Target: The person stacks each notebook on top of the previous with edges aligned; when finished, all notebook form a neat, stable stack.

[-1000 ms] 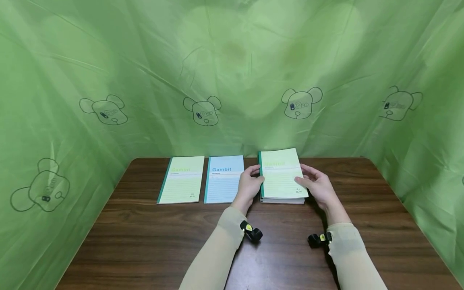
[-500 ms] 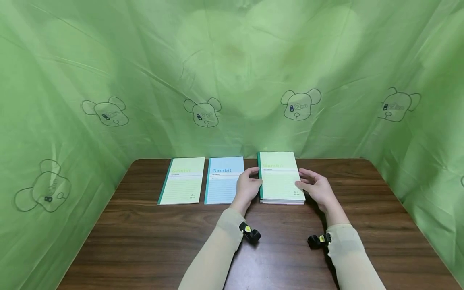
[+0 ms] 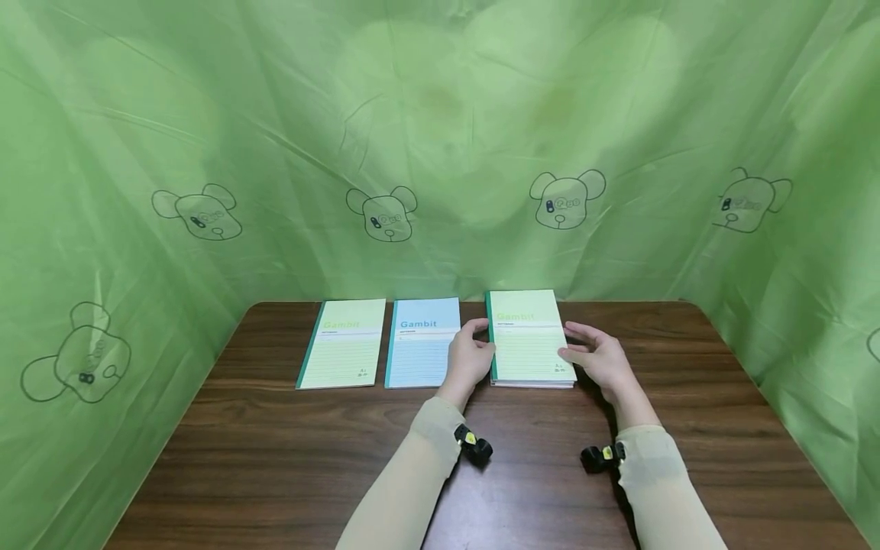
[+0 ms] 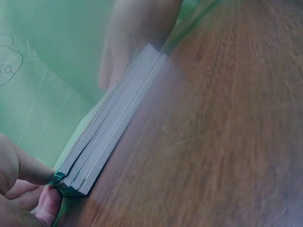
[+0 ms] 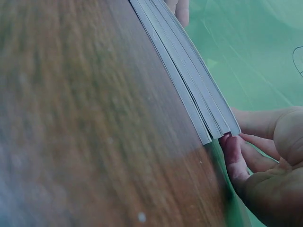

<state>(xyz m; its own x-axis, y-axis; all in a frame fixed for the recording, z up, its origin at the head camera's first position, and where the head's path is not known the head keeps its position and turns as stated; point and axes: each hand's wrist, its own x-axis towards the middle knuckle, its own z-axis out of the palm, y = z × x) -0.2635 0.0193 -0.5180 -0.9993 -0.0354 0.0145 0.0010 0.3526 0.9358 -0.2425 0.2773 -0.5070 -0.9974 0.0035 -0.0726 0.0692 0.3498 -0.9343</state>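
Observation:
A pale green notebook [image 3: 528, 344] with a dark green spine and "Gambit" on its cover lies on top of a small stack of notebooks [image 4: 118, 118] on the table. My left hand [image 3: 469, 360] pinches it at the spine side, thumb near the top edge and fingertips lower along the spines. On the opposite side, my right hand [image 3: 601, 365] holds the same notebook by its edge. In the right wrist view the right fingertips [image 5: 232, 146] press under the upper edge of the page block. The lower covers are mostly hidden.
Left of the stack lies a blue notebook [image 3: 422, 351], partly behind the left hand, and beyond it a pale green notebook [image 3: 341, 347]. The brown wooden table [image 3: 275, 466] meets a green curtain [image 3: 440, 260] at its back edge.
The top notebook, tilted and overhanging a second ago, has come down and straightened over the stack. Both hands have stayed at its sides with small shifts; the other two notebooks lie as before.

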